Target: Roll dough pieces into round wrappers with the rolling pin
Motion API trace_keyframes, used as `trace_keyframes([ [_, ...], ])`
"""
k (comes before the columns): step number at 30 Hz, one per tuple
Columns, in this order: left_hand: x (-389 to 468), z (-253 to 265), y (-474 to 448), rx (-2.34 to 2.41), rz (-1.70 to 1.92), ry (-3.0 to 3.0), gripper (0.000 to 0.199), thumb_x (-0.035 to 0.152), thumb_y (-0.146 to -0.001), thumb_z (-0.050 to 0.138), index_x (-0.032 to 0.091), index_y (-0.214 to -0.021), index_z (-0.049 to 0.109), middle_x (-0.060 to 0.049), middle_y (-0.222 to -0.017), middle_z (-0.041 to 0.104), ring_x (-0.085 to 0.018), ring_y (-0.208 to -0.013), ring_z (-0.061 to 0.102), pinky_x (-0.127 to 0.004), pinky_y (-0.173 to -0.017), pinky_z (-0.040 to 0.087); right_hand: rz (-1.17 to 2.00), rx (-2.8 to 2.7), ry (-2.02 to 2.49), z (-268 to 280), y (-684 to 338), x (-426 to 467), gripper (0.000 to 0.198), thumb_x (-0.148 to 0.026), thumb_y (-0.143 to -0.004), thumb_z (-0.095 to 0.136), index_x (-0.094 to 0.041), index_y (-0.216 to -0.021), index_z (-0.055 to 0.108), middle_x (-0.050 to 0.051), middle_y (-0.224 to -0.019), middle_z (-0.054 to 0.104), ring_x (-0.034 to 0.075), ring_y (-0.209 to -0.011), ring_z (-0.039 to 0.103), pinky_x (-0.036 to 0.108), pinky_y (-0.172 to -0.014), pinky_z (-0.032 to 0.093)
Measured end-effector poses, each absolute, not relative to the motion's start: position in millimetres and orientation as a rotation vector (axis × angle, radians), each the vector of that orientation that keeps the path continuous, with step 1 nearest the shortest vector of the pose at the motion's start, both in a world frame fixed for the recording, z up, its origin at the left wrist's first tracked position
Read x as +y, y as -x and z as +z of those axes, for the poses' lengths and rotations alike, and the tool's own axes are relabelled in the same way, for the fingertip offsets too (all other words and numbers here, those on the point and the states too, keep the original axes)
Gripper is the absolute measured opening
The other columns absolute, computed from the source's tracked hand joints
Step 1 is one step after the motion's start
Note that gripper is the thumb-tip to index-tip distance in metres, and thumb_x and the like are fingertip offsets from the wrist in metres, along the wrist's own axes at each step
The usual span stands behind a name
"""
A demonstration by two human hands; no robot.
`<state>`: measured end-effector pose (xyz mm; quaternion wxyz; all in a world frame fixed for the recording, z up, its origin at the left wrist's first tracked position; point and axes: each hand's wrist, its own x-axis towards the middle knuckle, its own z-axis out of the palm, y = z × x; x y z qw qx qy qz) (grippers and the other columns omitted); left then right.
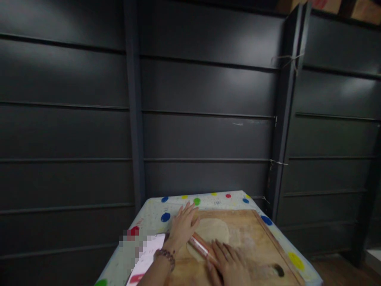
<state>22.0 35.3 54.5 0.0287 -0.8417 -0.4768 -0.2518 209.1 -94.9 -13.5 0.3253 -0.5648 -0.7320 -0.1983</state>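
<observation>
A reddish-brown wooden rolling pin (200, 246) lies slantwise across a thin, flat round of pale dough (216, 228) on a wooden cutting board (238, 216). My left hand (183, 223), with a beaded bracelet on its wrist, rests at the far left end of the pin, its fingers stretched out past it. At the near right end, my right hand (229, 260) has its thumb on one side of the pin and its fingers on the other. Both palms cover the pin's ends.
Left of the board, a phone (149, 254) with a lit screen lies on the spotted tablecloth (175, 204), partly pixelated. The board has a handle hole (279, 270) at its near right. Behind the table stands a dark panelled wall (208, 135) with upright posts.
</observation>
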Motion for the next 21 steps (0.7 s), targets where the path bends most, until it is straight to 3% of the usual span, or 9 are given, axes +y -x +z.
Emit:
trace_keyframes([
  [8,30,49,-20,-1.425,-0.673,2.708,0.042,0.026,-0.093,0.044,0.028,-0.131,0.062,0.000,-0.141,0.061,-0.021,-0.132,0.050,-0.043,-0.117,0.029,-0.468,-2.039,1.617,2,-195,-109,0.040,-0.017,-0.094,0.049,-0.020,-0.131,0.064,0.005,-0.124,0.070,0.023,-0.111,0.068,0.030,-0.087,0.057],
  [14,23,51,-10,-1.406,-0.604,2.718,0.043,0.024,-0.091,0.043,0.025,-0.130,0.063,-0.003,-0.139,0.062,-0.022,-0.132,0.050,-0.044,-0.116,0.033,-0.490,-2.075,1.688,6,-190,-116,0.048,-0.011,-0.090,0.054,-0.023,-0.137,0.060,0.006,-0.124,0.070,0.021,-0.096,0.074,0.026,-0.079,0.059],
  [21,13,46,4,-1.454,-0.509,2.716,0.047,0.026,-0.095,0.036,0.021,-0.137,0.058,-0.007,-0.144,0.057,-0.025,-0.136,0.047,-0.048,-0.116,0.032,-0.709,-2.130,1.592,-8,-187,-113,0.064,0.000,-0.077,0.053,-0.028,-0.134,0.062,-0.002,-0.129,0.066,0.019,-0.089,0.075,0.022,-0.068,0.060],
])
